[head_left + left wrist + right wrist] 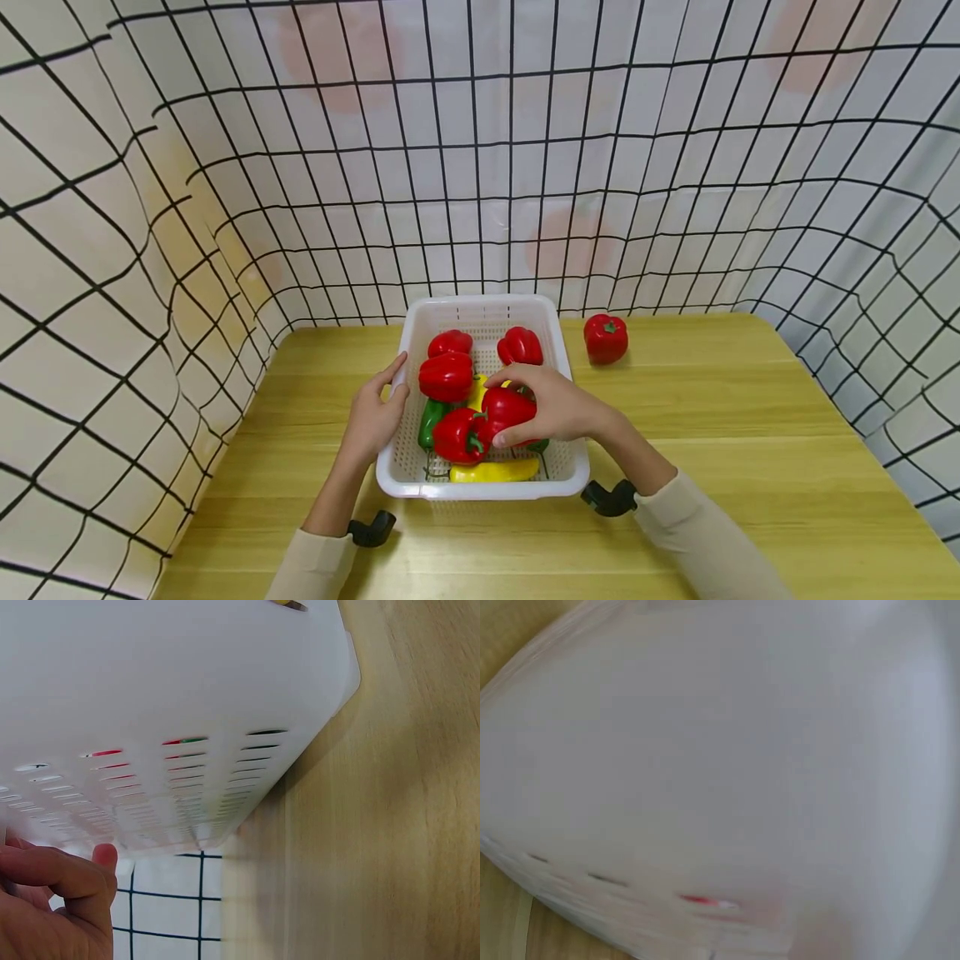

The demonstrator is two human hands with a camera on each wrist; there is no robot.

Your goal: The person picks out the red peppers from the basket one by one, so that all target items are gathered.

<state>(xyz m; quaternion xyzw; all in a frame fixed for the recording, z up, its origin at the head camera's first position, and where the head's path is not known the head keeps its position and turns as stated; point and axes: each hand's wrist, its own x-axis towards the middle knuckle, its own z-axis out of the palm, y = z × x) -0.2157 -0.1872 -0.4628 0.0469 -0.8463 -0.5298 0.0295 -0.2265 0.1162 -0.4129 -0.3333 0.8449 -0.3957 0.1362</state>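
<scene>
A white plastic basket (pixel 487 490) holds several red bell peppers, with green and yellow ones among them. My left hand (pixel 377 412) grips its left rim; in the left wrist view the fingers (pixel 75 877) bend against the slotted outer wall (pixel 150 682). Inside the basket, my right hand (pixel 558 404) holds a red bell pepper (pixel 506 408) between thumb and fingers. Right beside that one lies another red bell pepper (pixel 453 435), its green stem showing. The right wrist view is blurred and mostly filled by the basket's wall (pixel 705 750); the held pepper is hidden there.
One red bell pepper (pixel 606 339) stands on the wooden table (pixel 712 392) to the right of the basket. A long yellow pepper (pixel 495 472) lies along the near inner wall. Behind the table rises a black wire grid (pixel 510 150) over white sheeting.
</scene>
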